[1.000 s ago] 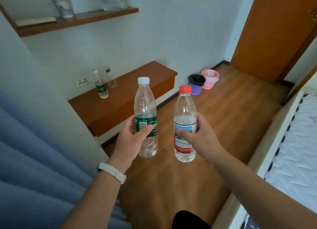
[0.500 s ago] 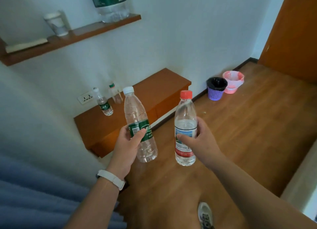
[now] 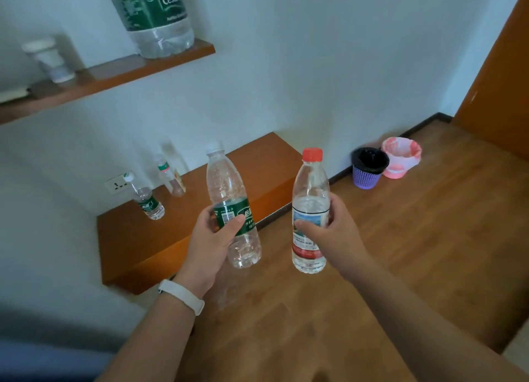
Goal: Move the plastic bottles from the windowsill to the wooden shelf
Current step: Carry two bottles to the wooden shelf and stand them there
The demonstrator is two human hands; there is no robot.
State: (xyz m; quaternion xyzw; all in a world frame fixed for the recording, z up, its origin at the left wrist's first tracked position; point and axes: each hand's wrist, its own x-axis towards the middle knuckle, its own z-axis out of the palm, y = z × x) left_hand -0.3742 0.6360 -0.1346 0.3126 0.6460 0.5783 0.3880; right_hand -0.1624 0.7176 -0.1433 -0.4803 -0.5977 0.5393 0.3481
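My left hand (image 3: 210, 240) grips a clear plastic bottle with a white cap and a green label (image 3: 229, 198), tilted a little to the left. My right hand (image 3: 333, 233) holds a second clear bottle with a red cap and a red-and-blue label (image 3: 310, 187), upright. Both bottles hang in the air above the front right part of the low wooden shelf (image 3: 137, 244), which is fixed to the white wall. Two small bottles stand at the back of that shelf: one with a green label (image 3: 147, 200) and one with a pale label (image 3: 171, 178).
A higher wooden shelf (image 3: 114, 75) carries a large green-labelled water jug (image 3: 153, 15) and a white cup (image 3: 48, 59). A wall socket (image 3: 117, 184) sits behind the low shelf. A purple bin (image 3: 367, 168) and a pink bin (image 3: 400, 157) stand on the wooden floor by an orange door (image 3: 503, 81).
The view has closed in on the low shelf and swung left; the bed and most of the blue curtain have left the frame. Both hands keep their bottles, now over the shelf's front edge.
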